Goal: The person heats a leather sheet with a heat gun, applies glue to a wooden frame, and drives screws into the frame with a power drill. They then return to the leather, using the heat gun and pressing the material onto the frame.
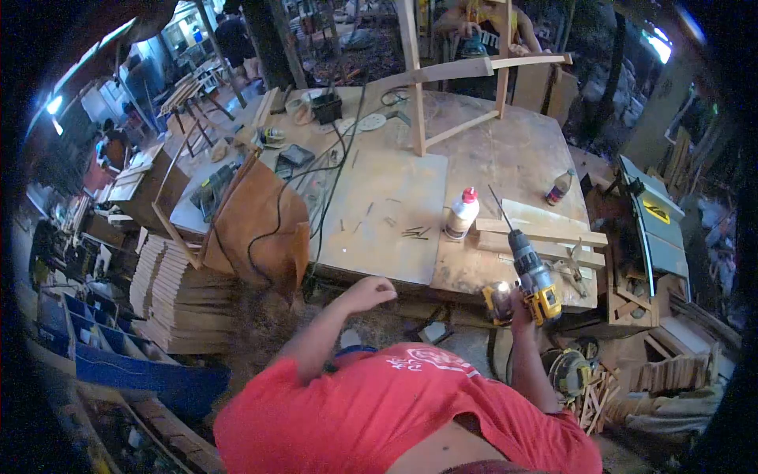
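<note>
My right hand (pixel 521 310) is wrapped around a yellow and black cordless drill (pixel 534 268) at the table's front edge. Its long thin bit points up and away, over the worktable (pixel 505 170). Just short of that edge, my left hand (pixel 373 293) hangs with its fingers curled in; whatever may be inside them is hidden. Beyond it, several small dark screws or nails (pixel 414 232) lie on a pale board (pixel 387 186). A white glue bottle with a red cap (pixel 462 215) stands left of the drill bit. Wooden strips (pixel 545 233) lie beside the bottle, partly behind the drill.
A wooden frame (pixel 418 103) stands upright at the table's far side. Black cables (pixel 335 170) run across the left part. A dark bottle (pixel 560 188) stands at the right. Stacked wooden slats (pixel 170 296) are at left, and a table saw (pixel 657 213) at right. Another person (pixel 517 31) is behind the frame.
</note>
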Tool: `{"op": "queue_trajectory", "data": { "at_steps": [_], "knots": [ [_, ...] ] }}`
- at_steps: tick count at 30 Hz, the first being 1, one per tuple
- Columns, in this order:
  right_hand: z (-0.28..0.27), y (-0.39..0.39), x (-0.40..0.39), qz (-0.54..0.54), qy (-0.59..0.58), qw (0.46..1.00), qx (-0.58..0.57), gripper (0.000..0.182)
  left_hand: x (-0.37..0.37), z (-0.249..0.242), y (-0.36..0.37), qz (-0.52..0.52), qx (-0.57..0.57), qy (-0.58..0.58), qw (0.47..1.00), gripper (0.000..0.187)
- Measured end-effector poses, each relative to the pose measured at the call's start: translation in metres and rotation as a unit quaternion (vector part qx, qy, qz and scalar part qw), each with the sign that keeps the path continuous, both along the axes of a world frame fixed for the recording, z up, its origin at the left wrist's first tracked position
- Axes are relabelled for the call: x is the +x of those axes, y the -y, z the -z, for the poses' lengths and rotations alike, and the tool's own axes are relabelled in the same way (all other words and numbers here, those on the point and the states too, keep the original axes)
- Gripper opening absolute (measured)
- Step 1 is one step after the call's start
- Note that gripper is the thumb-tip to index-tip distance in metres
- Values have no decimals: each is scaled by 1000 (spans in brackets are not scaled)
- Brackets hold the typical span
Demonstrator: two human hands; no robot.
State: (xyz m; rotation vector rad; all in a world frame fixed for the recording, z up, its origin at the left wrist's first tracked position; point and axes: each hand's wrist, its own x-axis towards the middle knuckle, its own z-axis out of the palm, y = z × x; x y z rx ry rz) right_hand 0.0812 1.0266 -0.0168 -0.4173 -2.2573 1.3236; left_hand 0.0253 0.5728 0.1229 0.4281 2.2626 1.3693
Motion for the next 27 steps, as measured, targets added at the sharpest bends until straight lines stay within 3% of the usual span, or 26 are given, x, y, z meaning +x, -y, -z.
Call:
{"op": "queue_trajectory", "data": {
  "at_steps": [1,4,5,6,7,9,10,12,13,15,16,17,18,19,20,22,23,24,25,26,27],
  "knots": [
    [-3,16,5,-6,-5,999,-41,14,-3,-19,-5,68,-14,-39,997,21],
    [-27,73,16,-14,21,992,-127,12,2,-96,-13,222,159,-27,962,21],
    [-27,87,15,-42,-44,954,-295,12,6,-124,-11,296,234,1,926,22],
    [-29,104,11,-67,-108,883,-453,12,16,-152,-3,346,305,63,885,27],
    [-71,137,14,-13,90,990,-109,35,19,-187,4,448,362,-17,817,25],
    [-139,211,1,3,61,983,-176,22,31,-238,26,603,439,23,665,29],
    [-163,241,-11,-15,58,968,-243,17,34,-243,41,597,444,29,667,29],
    [-148,260,-39,-45,-33,982,-182,19,39,-246,72,645,478,-41,595,29],
    [-151,277,-51,-18,-28,986,-163,20,42,-249,91,636,487,-33,598,29],
    [-139,292,-84,-9,-7,990,-141,24,39,-256,132,350,545,-144,748,27],
    [-122,289,-96,-26,12,990,-139,28,33,-256,150,347,550,-129,749,27],
    [-130,305,-103,-21,9,988,-152,36,24,-254,167,240,594,-154,752,24],
    [-139,321,-111,-15,5,986,-164,45,19,-252,175,129,627,-177,748,22],
    [-134,324,-116,-19,-1,987,-160,52,21,-253,174,122,631,-161,749,22],
    [-126,328,-121,-30,-3,987,-157,59,25,-261,169,92,680,-120,718,20],
    [-16,274,-139,-202,-145,890,-381,60,37,-275,156,6,761,-52,646,18],
    [-67,297,-129,-105,38,977,-184,57,40,-274,154,-41,792,-29,608,17],
    [-27,281,-140,-33,-8,990,-137,46,36,-275,154,-33,809,-40,585,18],
    [-3,256,-139,-83,-9,985,-154,53,31,-272,154,10,817,-54,574,19],
    [44,207,-153,-156,-22,950,-269,53,29,-267,158,73,814,-63,572,20],
    [27,222,-155,-84,37,996,-5,52,22,-262,158,159,796,-62,581,21]
  ]
}}
